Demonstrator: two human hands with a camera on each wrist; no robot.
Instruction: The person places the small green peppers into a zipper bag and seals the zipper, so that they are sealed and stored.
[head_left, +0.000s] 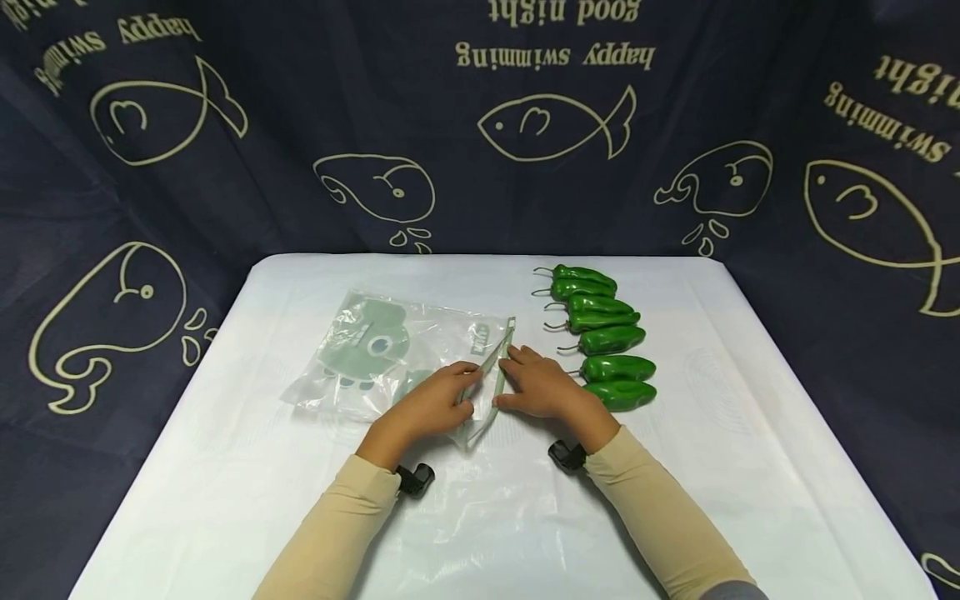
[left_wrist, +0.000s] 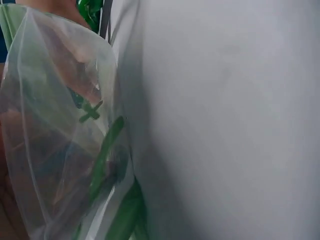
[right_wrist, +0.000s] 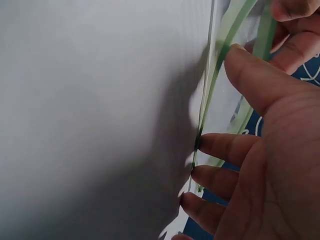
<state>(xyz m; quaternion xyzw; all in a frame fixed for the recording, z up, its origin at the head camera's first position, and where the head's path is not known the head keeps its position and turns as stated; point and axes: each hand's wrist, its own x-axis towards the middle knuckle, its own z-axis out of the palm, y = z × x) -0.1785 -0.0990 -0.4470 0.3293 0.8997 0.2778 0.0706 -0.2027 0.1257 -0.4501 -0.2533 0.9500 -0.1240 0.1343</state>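
A clear zip bag (head_left: 442,333) with a green cartoon print lies on the table, its green-edged mouth parted toward the right. My left hand (head_left: 431,404) pinches one green strip of the mouth between thumb and fingers. Against the other green strip (right_wrist: 220,60) rest the tips of my right hand (head_left: 543,387), with its fingers and thumb fairly straight. Through the plastic in the left wrist view, part of a hand shows blurred. Several green peppers (head_left: 603,340) lie in a column just right of my right hand, stems pointing left.
The white-covered table (head_left: 720,483) reaches back to a dark curtain (head_left: 450,200) printed with fish and whales. Small black wrist devices sit under the left sleeve (head_left: 337,508) and the right sleeve (head_left: 660,500).
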